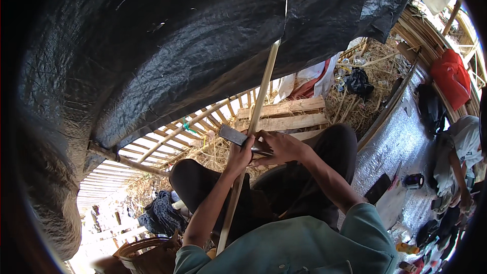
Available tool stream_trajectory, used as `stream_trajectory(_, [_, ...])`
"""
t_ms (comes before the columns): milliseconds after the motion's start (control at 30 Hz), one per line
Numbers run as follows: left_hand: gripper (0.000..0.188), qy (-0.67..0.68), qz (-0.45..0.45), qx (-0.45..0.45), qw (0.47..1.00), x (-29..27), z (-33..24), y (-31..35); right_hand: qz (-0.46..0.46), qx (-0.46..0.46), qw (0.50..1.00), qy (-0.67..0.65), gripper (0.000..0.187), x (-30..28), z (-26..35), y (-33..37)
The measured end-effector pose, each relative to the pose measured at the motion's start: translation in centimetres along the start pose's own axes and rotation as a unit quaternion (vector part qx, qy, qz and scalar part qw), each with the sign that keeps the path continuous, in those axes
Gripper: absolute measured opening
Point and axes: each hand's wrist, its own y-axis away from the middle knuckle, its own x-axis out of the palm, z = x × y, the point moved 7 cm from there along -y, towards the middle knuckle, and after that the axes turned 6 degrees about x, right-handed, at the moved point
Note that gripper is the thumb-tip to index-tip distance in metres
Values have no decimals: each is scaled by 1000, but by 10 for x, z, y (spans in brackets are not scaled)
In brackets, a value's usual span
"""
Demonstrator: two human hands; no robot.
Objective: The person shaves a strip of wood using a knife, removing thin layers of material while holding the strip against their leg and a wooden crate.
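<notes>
A long pale bamboo strip (262,86) slants up from beside my lap past the edge of the black sheet. My left hand (240,157) is closed around it in front of my knees. My right hand (284,147) grips a broad-bladed knife (233,135), whose flat grey blade lies across the strip, its end sticking out to the left. The fingers of both hands nearly meet at the crossing. My right palm and fingers hide the knife's handle. The strip's lower end runs past my left forearm toward my shirt.
A black plastic sheet (203,45) hangs low ahead. Beneath it are a slatted bamboo floor (167,142), wooden planks (289,114) and straw (375,61). To the right, another person (459,157) sits by a silvery mat (406,127), near a red bag (450,78). A woven basket (147,256) stands lower left.
</notes>
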Motion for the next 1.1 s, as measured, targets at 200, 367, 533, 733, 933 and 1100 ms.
stream_trajectory(200, [21,45,46,-69,996,-4,6,9,-428,95,898,-20,20,-122,-19,102])
stream_trajectory(367, [34,98,47,-119,987,-1,12,16,-628,448,637,-21,29,-106,-129,317])
stream_trajectory(533, [38,86,47,-146,984,-1,3,12,-313,846,390,185,105,-17,-166,467])
stream_trajectory(733, [34,96,15,-148,984,-7,1,12,-294,898,309,107,106,4,-166,483])
stream_trajectory(933, [36,99,23,-146,984,-1,7,15,-332,889,312,51,99,0,-176,501])
stream_trajectory(1100, [32,110,27,-135,984,3,3,13,-351,877,327,29,95,-10,-186,499])
